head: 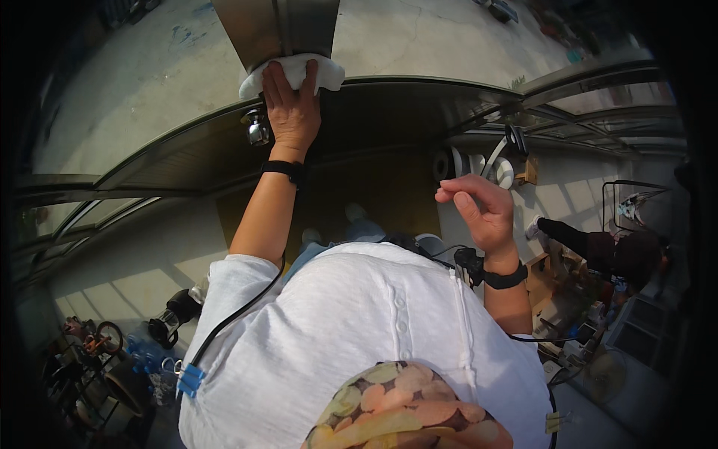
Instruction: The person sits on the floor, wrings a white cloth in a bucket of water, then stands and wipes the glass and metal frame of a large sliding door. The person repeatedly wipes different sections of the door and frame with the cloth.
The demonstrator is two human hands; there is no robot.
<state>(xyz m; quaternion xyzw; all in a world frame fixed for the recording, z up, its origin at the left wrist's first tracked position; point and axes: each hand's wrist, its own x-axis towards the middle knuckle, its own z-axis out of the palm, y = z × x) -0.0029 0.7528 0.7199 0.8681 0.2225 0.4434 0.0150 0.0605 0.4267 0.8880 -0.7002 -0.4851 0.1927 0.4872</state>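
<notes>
My left hand (293,115) presses a folded white cloth (328,73) with spread fingers against the lower end of a brushed-metal panel (280,31). Just below and left of the cloth, a shiny round door knob (256,129) sticks out from the dark metal-framed door (392,106). My right hand (485,210) hangs in the air at the right, away from the door. Its fingers are loosely bent, the thumb stands apart, and nothing is in it. Both wrists wear black bands.
A white bucket (431,244) stands near my legs. At right are white rolls (457,163) and a bending person (622,252) beside clutter. Water bottles (143,351) and a small bicycle (104,339) lie at lower left. Black cables (235,314) run along my shirt.
</notes>
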